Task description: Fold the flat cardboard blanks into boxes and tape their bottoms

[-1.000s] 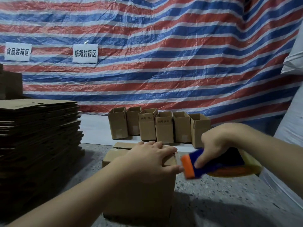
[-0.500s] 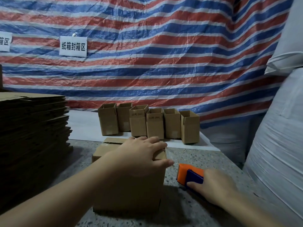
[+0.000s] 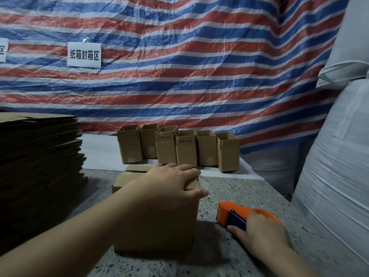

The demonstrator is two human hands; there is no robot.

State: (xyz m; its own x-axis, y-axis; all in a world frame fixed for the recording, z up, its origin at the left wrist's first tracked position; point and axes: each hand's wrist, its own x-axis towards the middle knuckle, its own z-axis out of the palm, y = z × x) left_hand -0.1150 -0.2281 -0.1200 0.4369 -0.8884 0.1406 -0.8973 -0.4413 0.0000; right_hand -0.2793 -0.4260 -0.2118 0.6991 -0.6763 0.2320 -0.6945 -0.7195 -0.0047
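A folded cardboard box (image 3: 159, 226) stands on the speckled table (image 3: 229, 254) in front of me, its closed flaps on top. My left hand (image 3: 171, 180) rests flat on those flaps, fingers over the right edge and thumb down the side. To the right, an orange and blue tape dispenser (image 3: 235, 215) lies on the table. My right hand (image 3: 263, 234) lies over its rear part, fingers curled round it. A tall stack of flat cardboard blanks (image 3: 40, 166) stands at the left.
Several finished open-topped boxes (image 3: 179, 148) stand in a row on a white sheet (image 3: 99, 152) at the back. A striped tarpaulin (image 3: 179, 66) with paper signs hangs behind. Large white wrapped sacks (image 3: 339, 176) crowd the table's right edge.
My right hand has come down from beside the box and set the tape dispenser on the table. My left hand has stayed on the box top.
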